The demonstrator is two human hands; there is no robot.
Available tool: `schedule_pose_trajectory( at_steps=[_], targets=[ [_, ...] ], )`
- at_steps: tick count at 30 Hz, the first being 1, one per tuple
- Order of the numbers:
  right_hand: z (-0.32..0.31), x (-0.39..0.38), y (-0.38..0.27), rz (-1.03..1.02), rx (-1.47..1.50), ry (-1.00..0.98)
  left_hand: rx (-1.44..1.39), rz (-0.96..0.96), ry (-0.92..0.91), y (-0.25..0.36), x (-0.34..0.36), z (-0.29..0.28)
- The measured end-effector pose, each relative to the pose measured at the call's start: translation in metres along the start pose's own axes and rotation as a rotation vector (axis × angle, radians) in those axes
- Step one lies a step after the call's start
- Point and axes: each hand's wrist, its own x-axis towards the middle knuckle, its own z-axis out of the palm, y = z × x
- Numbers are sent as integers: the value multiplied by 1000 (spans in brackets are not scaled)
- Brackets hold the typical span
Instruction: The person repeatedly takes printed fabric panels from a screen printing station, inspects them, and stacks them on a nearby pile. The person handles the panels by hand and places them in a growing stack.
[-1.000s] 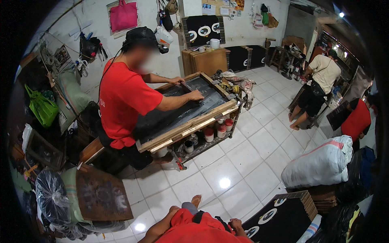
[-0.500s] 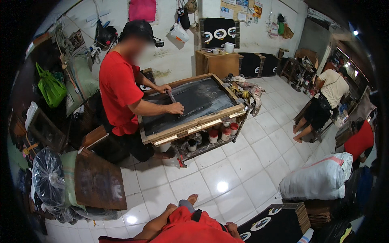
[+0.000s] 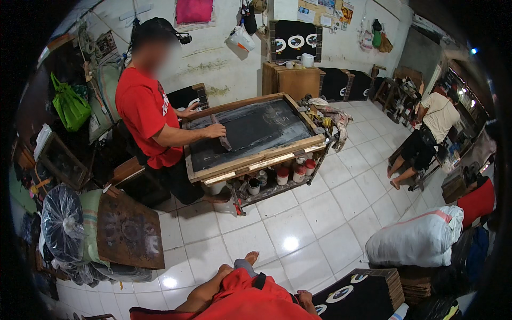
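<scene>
My left hand (image 3: 225, 270) lies at my bent leg beside the grey shorts (image 3: 244, 266); its fingers cannot be made out. My right hand (image 3: 304, 296) is low at the side of my red shirt (image 3: 240, 296), close to a stack of black printed panels (image 3: 354, 290); whether its fingers hold anything is hidden. Across the floor, a co-worker in a red shirt (image 3: 141, 104) stands at a wooden-framed screen (image 3: 261, 128) on a cart. One of that person's hands grips a squeegee (image 3: 221, 133) on the dark mesh; the other is near the frame's far edge.
Paint containers (image 3: 283, 175) stand on the cart's lower shelf. A large white sack (image 3: 416, 237) lies at the right, and wrapped bundles with a brown board (image 3: 130, 230) are at the left. Another person (image 3: 437, 114) bends over a bench at the far right. White floor tiles (image 3: 293, 224) lie between.
The co-worker has straightened and leaned back left, the squeegee moved left on the screen, and one hand left it toward the frame. My hands stay about where they were.
</scene>
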Motion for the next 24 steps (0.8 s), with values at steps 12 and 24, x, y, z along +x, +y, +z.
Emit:
schedule_pose_trajectory(
  at_steps=[12, 24],
  targets=[
    [-34, -15, -56, 186, 44, -97, 24, 19, -7, 8, 6, -3],
    [-13, -3, -47, 255, 308, -22, 42, 73, 12, 21, 5, -10]
  ],
)
